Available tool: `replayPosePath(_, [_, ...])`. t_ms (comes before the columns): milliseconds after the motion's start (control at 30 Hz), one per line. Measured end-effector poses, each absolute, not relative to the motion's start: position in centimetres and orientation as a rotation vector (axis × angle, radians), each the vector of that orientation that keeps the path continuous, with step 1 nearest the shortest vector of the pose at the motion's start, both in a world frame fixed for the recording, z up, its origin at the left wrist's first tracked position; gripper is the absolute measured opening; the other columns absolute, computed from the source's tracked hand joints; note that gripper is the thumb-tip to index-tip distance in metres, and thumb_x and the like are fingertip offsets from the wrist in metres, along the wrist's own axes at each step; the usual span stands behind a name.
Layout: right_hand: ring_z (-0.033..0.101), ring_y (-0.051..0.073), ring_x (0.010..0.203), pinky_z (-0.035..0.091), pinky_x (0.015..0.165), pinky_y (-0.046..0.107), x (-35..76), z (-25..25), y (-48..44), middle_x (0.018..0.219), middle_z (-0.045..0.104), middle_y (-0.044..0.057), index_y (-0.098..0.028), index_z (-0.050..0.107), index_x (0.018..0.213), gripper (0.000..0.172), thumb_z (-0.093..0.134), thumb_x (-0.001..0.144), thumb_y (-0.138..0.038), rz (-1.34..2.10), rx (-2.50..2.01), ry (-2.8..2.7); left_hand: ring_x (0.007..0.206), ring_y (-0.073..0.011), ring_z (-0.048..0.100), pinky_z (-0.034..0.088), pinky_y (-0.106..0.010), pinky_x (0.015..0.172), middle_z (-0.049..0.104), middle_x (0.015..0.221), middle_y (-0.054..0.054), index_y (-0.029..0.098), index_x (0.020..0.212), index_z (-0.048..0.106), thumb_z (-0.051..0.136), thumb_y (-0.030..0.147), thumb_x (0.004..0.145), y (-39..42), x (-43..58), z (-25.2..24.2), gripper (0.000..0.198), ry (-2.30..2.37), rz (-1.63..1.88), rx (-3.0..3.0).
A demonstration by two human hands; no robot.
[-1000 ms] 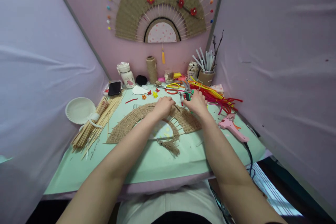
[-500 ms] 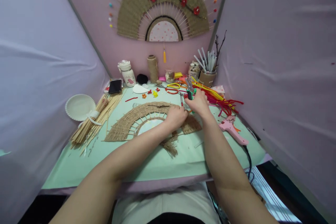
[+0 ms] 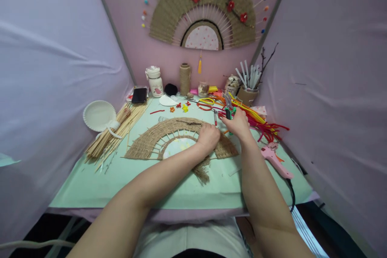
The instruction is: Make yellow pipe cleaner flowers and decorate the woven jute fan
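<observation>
A half-round woven fan [image 3: 160, 129] of twine and thin sticks lies flat on the table. My left hand [image 3: 208, 137] rests over its right half, fingers bent and closed together. Whatever they may pinch is hidden. Just to the right and farther back, my right hand [image 3: 239, 124] is wrapped round pliers [image 3: 228, 112] with green and black handles and grey jaws pointing away from me. A dark twig [image 3: 189, 122] lies across the fan's upper band. Loose twine ends [image 3: 202, 172] hang out below its lower edge.
Bundled sticks [image 3: 104, 141] and a white paper plate [image 3: 99, 116] lie at the left. Red and yellow pipe cleaners [image 3: 266, 125] and a pink glue gun [image 3: 276, 162] are on the right. Scissors [image 3: 207, 101], a twine spool [image 3: 185, 80] and a bottle [image 3: 155, 82] stand or lie behind.
The view has turned slightly, so everything sits farther right. Both hands keep nearly the same places over the fan and on the pliers.
</observation>
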State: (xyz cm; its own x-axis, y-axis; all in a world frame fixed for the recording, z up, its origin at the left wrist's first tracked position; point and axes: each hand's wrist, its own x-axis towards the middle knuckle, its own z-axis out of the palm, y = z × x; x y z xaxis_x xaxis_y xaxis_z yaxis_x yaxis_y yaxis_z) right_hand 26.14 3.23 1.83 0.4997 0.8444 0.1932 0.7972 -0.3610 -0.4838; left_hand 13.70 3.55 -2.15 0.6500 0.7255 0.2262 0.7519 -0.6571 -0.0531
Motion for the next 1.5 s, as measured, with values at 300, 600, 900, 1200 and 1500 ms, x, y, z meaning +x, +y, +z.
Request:
replayPosePath(300, [0.05,0.035,0.106,0.041,0.083,0.045,26.0,2.2,3.1,0.115,0.051,0.016,-0.018,0.045,0.118,0.06,0.054,0.069,-0.052,0.127,-2.229,-1.34,0.094,-0.0251,0.054,0.039,-0.037,0.077,0.06,0.096,-0.018,0.007,0.095,0.062,0.038,0.011,0.087,1.7,12.9,-1.6,0.025,-1.204,-0.351,-2.735])
replayPosePath(600, [0.05,0.034,0.107,0.041,0.084,0.045,26.1,2.0,3.2,0.116,0.05,0.016,-0.019,0.045,0.118,0.057,0.053,0.07,-0.049,0.142,-2.229,-1.344,0.107,-0.0311,0.05,0.032,-0.042,0.095,0.058,0.108,-0.023,0.002,0.109,0.058,0.053,0.042,0.083,0.3,12.9,-2.5,0.048,-1.331,-0.349,-2.748])
replayPosePath(900, [0.051,0.035,0.104,0.042,0.083,0.047,26.2,1.9,3.2,0.113,0.052,0.014,-0.02,0.047,0.114,0.056,0.056,0.068,-0.051,0.148,-2.19,-1.335,0.103,-0.0287,0.051,0.034,-0.039,0.094,0.058,0.105,-0.017,0.005,0.108,0.056,0.054,0.045,0.082,0.3,12.8,-2.5,0.048,-1.332,-0.365,-2.734])
replayPosePath(1200, [0.05,0.036,0.108,0.041,0.085,0.049,25.9,2.1,3.2,0.116,0.051,0.016,-0.018,0.045,0.116,0.058,0.055,0.068,-0.049,0.151,-2.203,-1.339,0.109,-0.0266,0.048,0.031,-0.04,0.097,0.059,0.11,-0.016,0.009,0.109,0.056,0.039,0.027,0.089,1.9,11.3,-1.8,0.032,-1.358,-0.328,-2.723])
replayPosePath(1500, [0.049,0.037,0.109,0.041,0.086,0.048,26.0,1.7,3.4,0.118,0.05,0.017,-0.017,0.043,0.119,0.06,0.055,0.069,-0.048,0.136,-2.198,-1.351,0.102,-0.0229,0.054,0.033,-0.039,0.093,0.064,0.103,-0.008,0.019,0.101,0.064,0.044,0.013,0.081,7.0,9.8,0.3,0.029,-1.247,-0.26,-2.936])
